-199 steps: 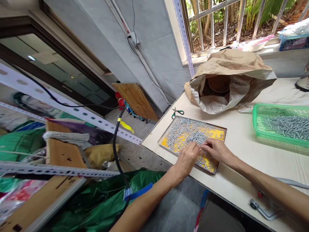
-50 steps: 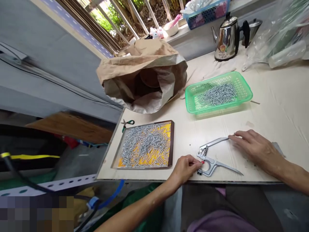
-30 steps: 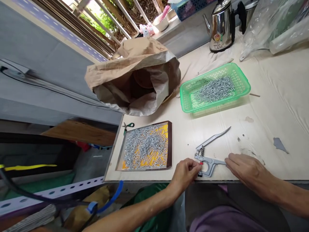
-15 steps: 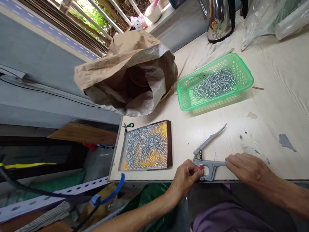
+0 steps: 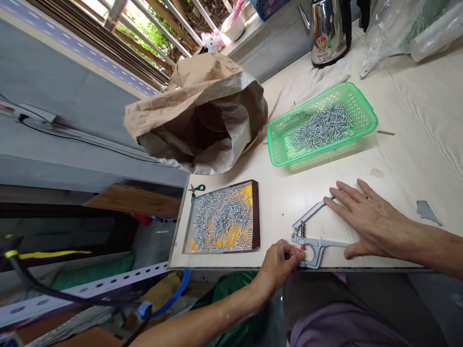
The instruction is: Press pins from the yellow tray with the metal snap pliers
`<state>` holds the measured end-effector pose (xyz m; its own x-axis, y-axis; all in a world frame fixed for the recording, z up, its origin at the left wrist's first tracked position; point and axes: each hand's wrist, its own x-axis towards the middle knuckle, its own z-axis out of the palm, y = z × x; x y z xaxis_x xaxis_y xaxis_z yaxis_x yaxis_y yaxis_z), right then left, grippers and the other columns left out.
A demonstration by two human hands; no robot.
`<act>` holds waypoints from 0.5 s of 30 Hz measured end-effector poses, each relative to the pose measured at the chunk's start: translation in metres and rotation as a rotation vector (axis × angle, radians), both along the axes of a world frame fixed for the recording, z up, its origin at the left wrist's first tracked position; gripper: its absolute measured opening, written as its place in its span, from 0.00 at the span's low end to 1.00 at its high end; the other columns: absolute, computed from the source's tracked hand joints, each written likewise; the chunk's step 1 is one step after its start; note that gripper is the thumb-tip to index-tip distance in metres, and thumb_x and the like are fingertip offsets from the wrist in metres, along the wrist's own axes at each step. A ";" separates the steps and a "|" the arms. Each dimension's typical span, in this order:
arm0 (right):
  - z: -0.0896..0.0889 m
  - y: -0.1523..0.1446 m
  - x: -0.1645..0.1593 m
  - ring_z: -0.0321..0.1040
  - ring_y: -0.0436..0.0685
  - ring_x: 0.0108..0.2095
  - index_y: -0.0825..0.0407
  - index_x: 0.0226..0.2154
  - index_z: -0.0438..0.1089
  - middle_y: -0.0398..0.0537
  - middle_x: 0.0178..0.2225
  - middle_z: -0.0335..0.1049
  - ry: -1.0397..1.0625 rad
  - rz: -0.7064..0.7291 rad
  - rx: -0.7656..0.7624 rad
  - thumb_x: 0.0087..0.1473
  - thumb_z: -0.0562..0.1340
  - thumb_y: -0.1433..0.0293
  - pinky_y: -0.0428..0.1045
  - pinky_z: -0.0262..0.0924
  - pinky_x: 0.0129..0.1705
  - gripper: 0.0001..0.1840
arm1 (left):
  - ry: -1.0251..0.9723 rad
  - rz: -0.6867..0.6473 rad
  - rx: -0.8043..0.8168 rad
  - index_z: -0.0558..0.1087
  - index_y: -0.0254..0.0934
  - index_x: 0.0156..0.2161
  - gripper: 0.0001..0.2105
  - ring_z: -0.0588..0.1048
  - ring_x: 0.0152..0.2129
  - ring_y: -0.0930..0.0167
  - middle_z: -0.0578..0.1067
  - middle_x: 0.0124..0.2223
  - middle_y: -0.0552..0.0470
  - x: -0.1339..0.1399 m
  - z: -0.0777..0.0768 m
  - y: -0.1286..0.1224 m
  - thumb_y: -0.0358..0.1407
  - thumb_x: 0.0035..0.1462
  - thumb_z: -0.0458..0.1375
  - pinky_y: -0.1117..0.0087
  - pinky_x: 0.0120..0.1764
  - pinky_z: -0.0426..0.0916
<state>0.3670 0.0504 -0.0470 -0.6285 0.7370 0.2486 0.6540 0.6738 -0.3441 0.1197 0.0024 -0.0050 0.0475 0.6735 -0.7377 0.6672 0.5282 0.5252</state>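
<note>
Grey hand-press pliers [image 5: 314,246] lie at the table's front edge, their two handles spread apart, with a coil spring [image 5: 303,230] and a small red part [image 5: 303,248] at the jaw. My left hand [image 5: 282,262] is closed in a pinch at the jaw, and what the fingertips hold is too small to make out. Over the handle ends, my right hand [image 5: 376,224] has its fingers spread. Its fingertips reach the upper handle's tip and its thumb is at the lower handle's end. Left of the pliers, a shallow tray [image 5: 255,217] holds many small ridged silver metal pieces [image 5: 224,212].
A green plastic basket [image 5: 321,159] with more silver pieces stands further back. Behind the tray gapes a large brown paper sack [image 5: 198,91]. Scissors [image 5: 197,188] lie beside the tray. At the back are a steel kettle [image 5: 327,33] and clear plastic bags [image 5: 390,33].
My right hand has shifted up and spread its fingers from the lower handle's end across both handles. My left hand stays pinched at the jaw. The view has shifted slightly.
</note>
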 end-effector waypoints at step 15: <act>0.018 -0.016 -0.006 0.63 0.65 0.37 0.56 0.42 0.68 0.55 0.35 0.71 -0.204 -0.029 0.066 0.42 0.67 0.55 0.63 0.50 0.47 0.28 | 0.074 -0.001 0.082 0.68 0.34 0.24 0.10 0.66 0.21 0.73 0.67 0.22 0.55 -0.002 -0.001 -0.008 0.39 0.50 0.56 0.72 0.27 0.59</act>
